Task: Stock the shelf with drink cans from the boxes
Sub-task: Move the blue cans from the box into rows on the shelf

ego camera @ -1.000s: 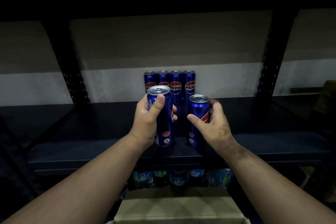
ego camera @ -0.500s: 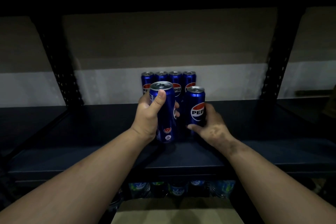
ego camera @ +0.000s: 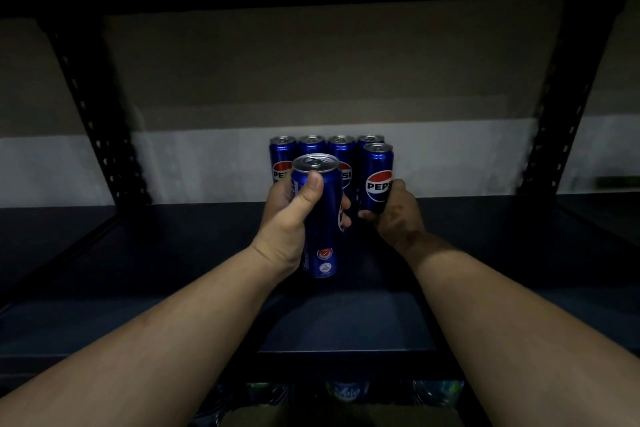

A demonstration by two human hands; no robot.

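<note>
A row of several blue Pepsi cans (ego camera: 312,146) stands at the back of the dark shelf (ego camera: 173,253), against the wall. My left hand (ego camera: 289,222) grips a tall blue Pepsi can (ego camera: 320,218), held upright above the shelf in front of the row. My right hand (ego camera: 396,213) holds another blue Pepsi can (ego camera: 377,177) low on its body, right in front of the row's right end. Whether that can rests on the shelf is hidden by my hand.
Black perforated uprights (ego camera: 93,107) (ego camera: 557,107) frame the bay on both sides, and an upper shelf hangs dark overhead. Bottles (ego camera: 346,388) show on the level below. A cardboard box (ego camera: 339,416) sits at the bottom edge.
Both hands have pushed deeper into the shelf. The right-hand can has gone back and up against the row's right end; the left-hand can follows a little behind it.
</note>
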